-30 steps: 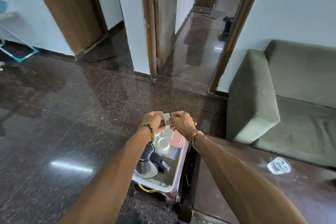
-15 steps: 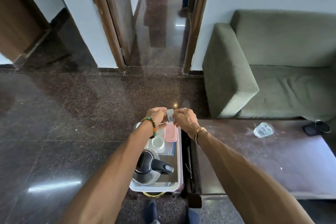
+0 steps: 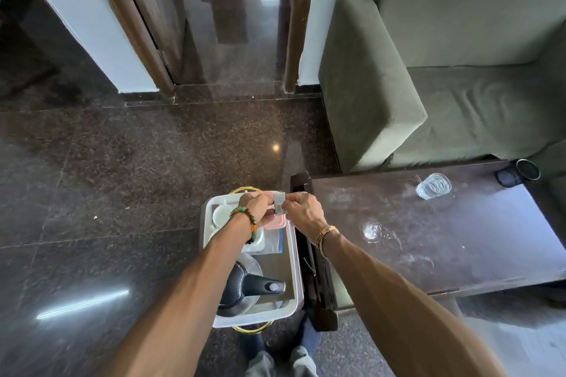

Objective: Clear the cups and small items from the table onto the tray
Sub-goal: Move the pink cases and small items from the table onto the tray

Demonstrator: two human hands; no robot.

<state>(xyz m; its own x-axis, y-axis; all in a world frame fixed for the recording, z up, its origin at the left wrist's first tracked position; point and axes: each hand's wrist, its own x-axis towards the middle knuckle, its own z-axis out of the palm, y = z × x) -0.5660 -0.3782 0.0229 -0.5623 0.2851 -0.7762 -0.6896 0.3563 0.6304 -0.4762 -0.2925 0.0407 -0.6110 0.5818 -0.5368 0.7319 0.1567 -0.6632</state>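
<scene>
Both the left hand point(image 3: 255, 204) and right hand point(image 3: 303, 212) pinch a small grey rectangular packet point(image 3: 279, 203); the grip sits directly above the white plastic tray point(image 3: 254, 320). Step judged: depositing. Next: release downward, then fetch the clear glass tumbler point(image 3: 433, 186) on the dark wooden desk point(image 3: 459, 242), well right.

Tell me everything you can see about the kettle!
The kettle has a shiny metal body, a black lid and a black handle with a round button, pointing toward the table. It stands upright at the near end of the white tray. The left forearm hides part of it.
</scene>
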